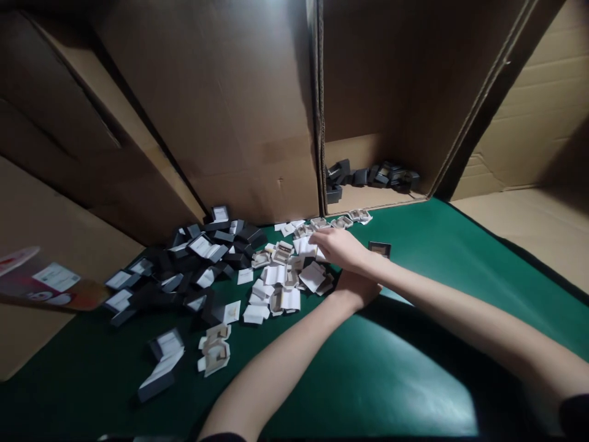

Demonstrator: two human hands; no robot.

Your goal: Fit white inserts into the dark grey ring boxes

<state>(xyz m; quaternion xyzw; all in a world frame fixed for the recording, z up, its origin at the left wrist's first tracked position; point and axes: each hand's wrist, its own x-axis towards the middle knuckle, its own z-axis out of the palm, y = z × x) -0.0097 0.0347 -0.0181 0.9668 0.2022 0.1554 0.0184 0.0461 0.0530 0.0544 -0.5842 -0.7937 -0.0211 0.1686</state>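
My forearms cross over the green table. My right hand [339, 247] is over the right part of a pile of white card inserts [289, 299], its fingers curled down and the fingertips close to a white piece. What those fingers hold, if anything, is hidden. Below my right wrist, my left hand [359, 288] is mostly covered, and its fingers do not show. A small open dark box [380, 248] with a brownish inside appears just beyond my right forearm, close to the left hand; I cannot tell whether that hand touches it.
A heap of black boxes [184, 264] with white linings lies at left. An opened box [161, 365] and an unfolded insert [215, 353] lie nearer me. More black boxes [361, 177] sit inside a cardboard carton [391, 201]. A labelled plastic tub [87, 294] stands far left on the green table [414, 374].
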